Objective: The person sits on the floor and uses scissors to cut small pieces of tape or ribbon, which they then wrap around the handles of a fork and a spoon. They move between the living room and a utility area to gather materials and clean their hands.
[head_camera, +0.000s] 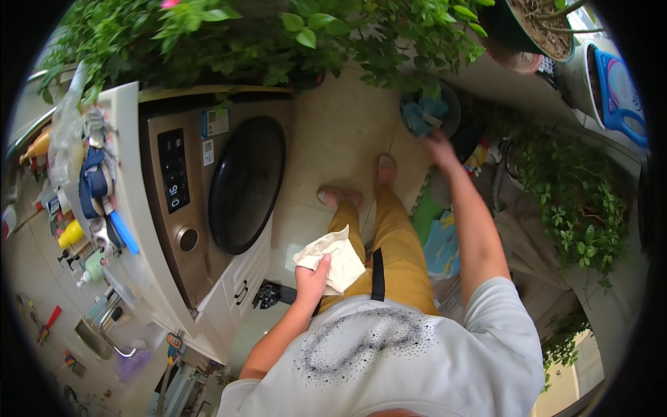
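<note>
My left hand [312, 279] grips a creased cream cloth or paper sheet [336, 258] in front of my waist, thumb on top. Stretched forward, my right hand [439, 150] is blurred beside a round grey bin [452, 112] on the floor. Crumpled teal material [419, 115], perhaps a bag or cloth, fills part of that bin. A small pale piece [431, 120] lies on it, just beyond my fingers. Whether my right fingers hold anything is not clear.
At left stands a washing machine [172, 234] with a round black door [249, 185], beside a cluttered counter with a faucet [112, 333]. Leafy plants [292, 47] overhang the front. More foliage [578, 208] and a flowerpot [542, 31] occupy the right. A green mat [426, 206] lies near my feet.
</note>
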Demonstrator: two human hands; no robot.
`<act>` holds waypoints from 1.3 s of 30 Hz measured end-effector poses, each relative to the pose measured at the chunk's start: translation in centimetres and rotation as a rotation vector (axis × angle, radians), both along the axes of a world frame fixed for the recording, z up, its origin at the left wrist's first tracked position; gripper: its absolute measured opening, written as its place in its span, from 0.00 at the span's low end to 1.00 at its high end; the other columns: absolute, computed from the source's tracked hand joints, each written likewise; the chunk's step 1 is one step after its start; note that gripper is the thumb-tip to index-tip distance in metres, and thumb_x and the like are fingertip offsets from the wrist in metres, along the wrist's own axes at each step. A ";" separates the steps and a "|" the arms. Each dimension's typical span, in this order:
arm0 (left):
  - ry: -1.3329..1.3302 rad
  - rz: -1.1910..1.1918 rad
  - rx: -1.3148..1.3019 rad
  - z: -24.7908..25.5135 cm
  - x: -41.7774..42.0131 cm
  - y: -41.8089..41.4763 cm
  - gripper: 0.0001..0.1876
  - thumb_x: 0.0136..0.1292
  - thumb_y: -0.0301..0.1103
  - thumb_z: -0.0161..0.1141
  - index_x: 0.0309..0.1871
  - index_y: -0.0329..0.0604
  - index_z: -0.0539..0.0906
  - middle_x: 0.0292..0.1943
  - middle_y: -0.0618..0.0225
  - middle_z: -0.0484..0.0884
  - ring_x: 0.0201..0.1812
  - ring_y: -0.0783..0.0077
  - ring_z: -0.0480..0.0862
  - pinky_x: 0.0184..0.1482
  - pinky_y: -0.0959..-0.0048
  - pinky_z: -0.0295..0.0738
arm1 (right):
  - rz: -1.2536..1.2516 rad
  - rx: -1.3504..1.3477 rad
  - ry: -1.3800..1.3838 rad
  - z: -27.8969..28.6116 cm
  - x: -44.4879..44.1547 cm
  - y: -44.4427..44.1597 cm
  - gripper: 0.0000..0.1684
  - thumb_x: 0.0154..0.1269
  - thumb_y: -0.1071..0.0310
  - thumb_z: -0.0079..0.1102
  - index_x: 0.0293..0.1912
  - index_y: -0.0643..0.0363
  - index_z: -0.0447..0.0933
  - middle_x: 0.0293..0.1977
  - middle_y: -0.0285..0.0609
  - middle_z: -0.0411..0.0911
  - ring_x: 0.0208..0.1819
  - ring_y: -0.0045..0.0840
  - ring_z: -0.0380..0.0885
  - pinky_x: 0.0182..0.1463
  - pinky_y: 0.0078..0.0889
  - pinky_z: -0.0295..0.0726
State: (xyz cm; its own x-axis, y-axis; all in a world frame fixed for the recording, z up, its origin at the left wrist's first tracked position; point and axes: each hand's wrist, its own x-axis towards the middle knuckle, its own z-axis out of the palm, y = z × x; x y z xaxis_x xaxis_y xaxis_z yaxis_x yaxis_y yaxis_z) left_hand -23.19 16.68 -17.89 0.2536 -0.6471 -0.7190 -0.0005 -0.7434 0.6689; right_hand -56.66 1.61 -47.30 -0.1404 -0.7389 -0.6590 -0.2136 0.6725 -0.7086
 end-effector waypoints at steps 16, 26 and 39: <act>0.267 0.036 -0.297 9.3 6.1 1.8 0.13 0.62 0.27 0.57 0.48 0.30 0.74 0.37 0.66 0.81 0.35 0.81 0.79 0.38 0.81 0.76 | 0.459 0.083 -0.664 37.2 21.8 8.1 0.13 0.62 0.70 0.57 0.46 0.64 0.74 0.38 0.34 0.78 0.39 0.14 0.75 0.44 0.20 0.75; 0.463 0.141 -0.588 16.0 15.4 6.1 0.10 0.61 0.25 0.47 0.33 0.32 0.81 0.34 0.65 0.81 0.38 0.76 0.78 0.44 0.79 0.72 | 0.790 0.224 -0.813 44.4 29.5 6.9 0.14 0.60 0.80 0.41 0.35 0.67 0.79 0.41 0.45 0.77 0.42 0.25 0.76 0.50 0.26 0.73; -0.635 -0.229 -0.833 19.2 21.8 5.5 0.13 0.51 0.24 0.61 0.42 0.43 0.76 0.32 0.65 0.79 0.31 0.67 0.79 0.32 0.72 0.73 | 1.191 -0.096 -0.503 45.9 40.3 7.6 0.19 0.55 0.77 0.52 0.49 0.64 0.72 0.42 0.37 0.76 0.43 0.18 0.74 0.47 0.21 0.73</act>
